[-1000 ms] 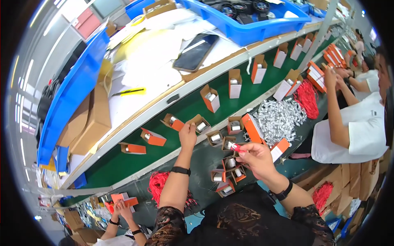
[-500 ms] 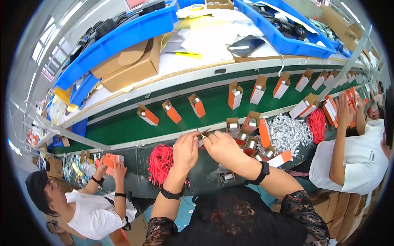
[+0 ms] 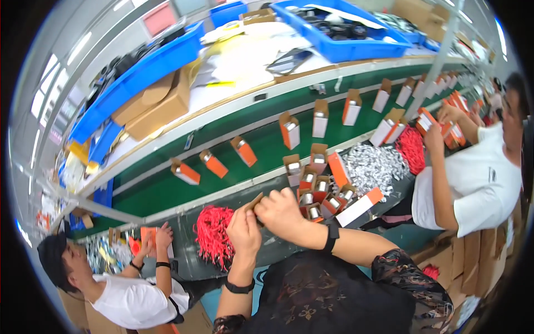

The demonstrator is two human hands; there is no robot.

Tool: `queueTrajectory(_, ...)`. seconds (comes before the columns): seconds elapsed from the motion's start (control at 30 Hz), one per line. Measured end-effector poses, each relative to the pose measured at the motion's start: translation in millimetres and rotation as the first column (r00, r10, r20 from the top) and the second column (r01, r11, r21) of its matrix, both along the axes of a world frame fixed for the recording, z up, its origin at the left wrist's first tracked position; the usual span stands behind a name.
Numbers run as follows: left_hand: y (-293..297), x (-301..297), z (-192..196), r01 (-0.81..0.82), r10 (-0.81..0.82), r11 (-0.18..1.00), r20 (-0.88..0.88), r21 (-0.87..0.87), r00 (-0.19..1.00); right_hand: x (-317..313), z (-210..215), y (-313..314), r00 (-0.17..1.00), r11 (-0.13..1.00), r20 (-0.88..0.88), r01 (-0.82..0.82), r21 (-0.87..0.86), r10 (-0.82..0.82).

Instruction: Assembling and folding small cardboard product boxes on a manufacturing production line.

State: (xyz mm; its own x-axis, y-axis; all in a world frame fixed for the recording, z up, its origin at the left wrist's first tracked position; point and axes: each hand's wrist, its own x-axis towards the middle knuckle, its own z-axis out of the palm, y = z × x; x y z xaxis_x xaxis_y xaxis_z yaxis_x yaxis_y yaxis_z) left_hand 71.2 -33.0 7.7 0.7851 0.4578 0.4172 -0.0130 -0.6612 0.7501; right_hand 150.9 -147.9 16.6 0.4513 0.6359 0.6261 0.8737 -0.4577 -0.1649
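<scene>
Brown card, seemingly a small carton flap (image 3: 255,201), sits pinched between the left hand (image 3: 243,229) and right hand (image 3: 281,210), both closed on it above the dark bench edge (image 3: 183,261). Beside them lie red cords (image 3: 214,236), open orange boxes (image 3: 317,192), then the green conveyor belt (image 3: 167,192).

This looks like a factory packing line: a long green conveyor belt (image 3: 261,150) carries spaced open orange-and-white cartons (image 3: 290,130), with blue bins (image 3: 356,47) on the shelf behind it and seated workers (image 3: 473,178) along its near edge.
</scene>
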Motion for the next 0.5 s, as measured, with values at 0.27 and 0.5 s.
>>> queueTrajectory(0.27,1.0,-9.9,8.1,-0.009,0.012,0.999,-0.052,0.051,0.999,-19.6,8.4,-23.8,0.975,0.933,0.008,-0.211,-0.291,0.223)
queueTrajectory(0.5,12.4,-15.4,37.7,0.124,-0.104,0.536,0.081,-0.835,0.991,-12.6,19.6,-67.9,0.735,0.860,-0.493,-0.243,0.448,0.464)
